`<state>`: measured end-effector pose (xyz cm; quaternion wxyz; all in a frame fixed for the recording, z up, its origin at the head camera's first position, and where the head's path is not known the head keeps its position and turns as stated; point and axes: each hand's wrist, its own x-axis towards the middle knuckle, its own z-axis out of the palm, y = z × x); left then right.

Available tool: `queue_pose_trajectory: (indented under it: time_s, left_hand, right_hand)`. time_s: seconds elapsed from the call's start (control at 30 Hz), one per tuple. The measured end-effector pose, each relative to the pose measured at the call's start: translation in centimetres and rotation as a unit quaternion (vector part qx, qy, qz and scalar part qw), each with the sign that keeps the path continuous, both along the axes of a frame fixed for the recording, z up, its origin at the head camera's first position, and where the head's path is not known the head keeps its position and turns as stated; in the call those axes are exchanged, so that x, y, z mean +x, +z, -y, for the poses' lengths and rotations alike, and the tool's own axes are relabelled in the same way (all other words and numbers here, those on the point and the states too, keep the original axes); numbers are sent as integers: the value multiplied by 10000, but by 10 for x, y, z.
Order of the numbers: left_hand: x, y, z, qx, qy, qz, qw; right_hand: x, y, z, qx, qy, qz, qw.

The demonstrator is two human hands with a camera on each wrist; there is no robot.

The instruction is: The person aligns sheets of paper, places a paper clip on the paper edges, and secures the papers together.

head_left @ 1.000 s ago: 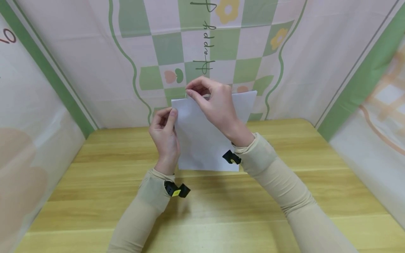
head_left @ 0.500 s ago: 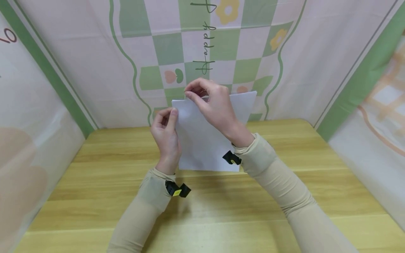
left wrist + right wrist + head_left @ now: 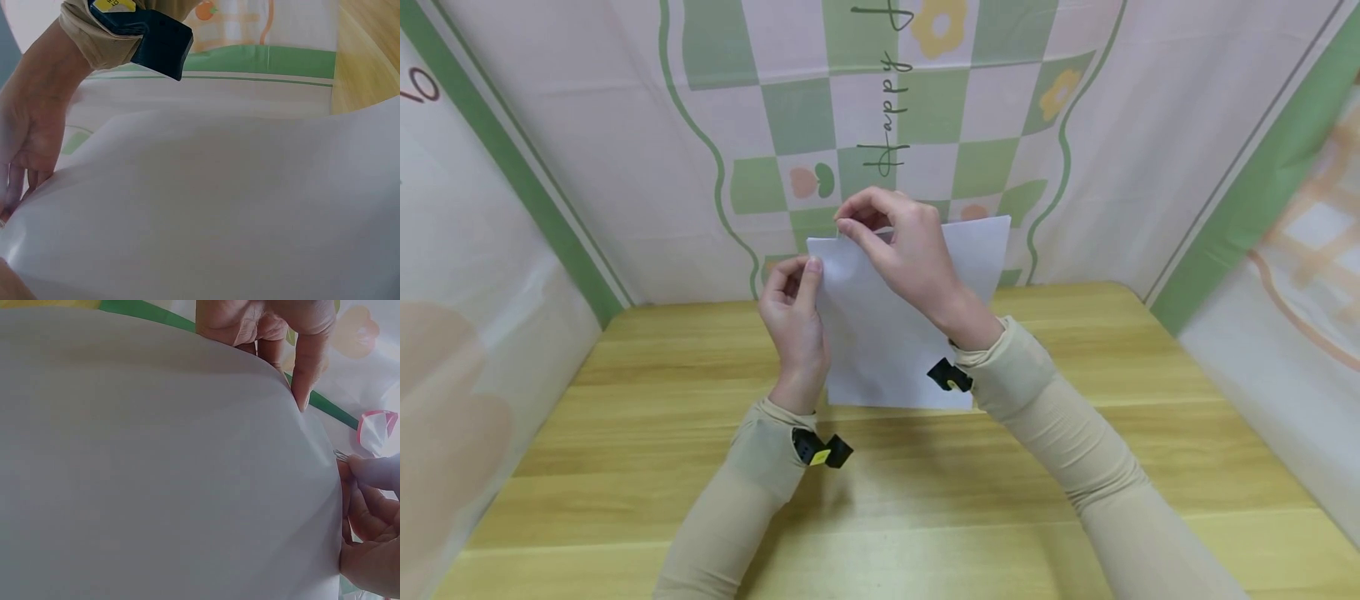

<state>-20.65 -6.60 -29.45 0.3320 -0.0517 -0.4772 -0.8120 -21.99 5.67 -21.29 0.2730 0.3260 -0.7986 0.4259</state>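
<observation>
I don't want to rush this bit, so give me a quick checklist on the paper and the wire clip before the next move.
1. Left hand grips the paper just below its upper left corner: ok, thumb on the near face.
2. Right hand pinches the wire clip: ok, at the fingertips.
3. Clip is at the paper's top edge: ok, in the head and right wrist views.
4. Clip's loops straddle that edge: cannot tell, too small and partly covered by fingers.
5. Paper is flat: not ok, it looks curved in both wrist views.
6. Number of sheets: cannot tell.
</observation>
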Motion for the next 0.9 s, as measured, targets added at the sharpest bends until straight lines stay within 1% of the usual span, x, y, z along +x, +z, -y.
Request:
queue_pose_trajectory:
  time_s: [0.13, 0.33, 0.63, 0.83, 0.9]
  left_hand:
    - [0, -1, 0, -78, 34, 57, 9999]
    - [0, -1, 0, -77, 56, 98, 9999]
    - [1, -2, 1, 127, -162, -37, 9998]
    - [1, -2, 0, 173, -269, -128, 9994]
    - [1, -2, -1, 137, -256, -137, 9995]
  right_hand:
    - [0, 0, 0, -1, -5, 11, 10000]
    - [1, 0, 0, -8, 57, 51, 10000]
    - [2, 0, 1, 13, 89, 210, 9997]
    - [2, 1, 0, 5, 61, 297, 9995]
    - [2, 1, 0, 1, 41, 343, 9994]
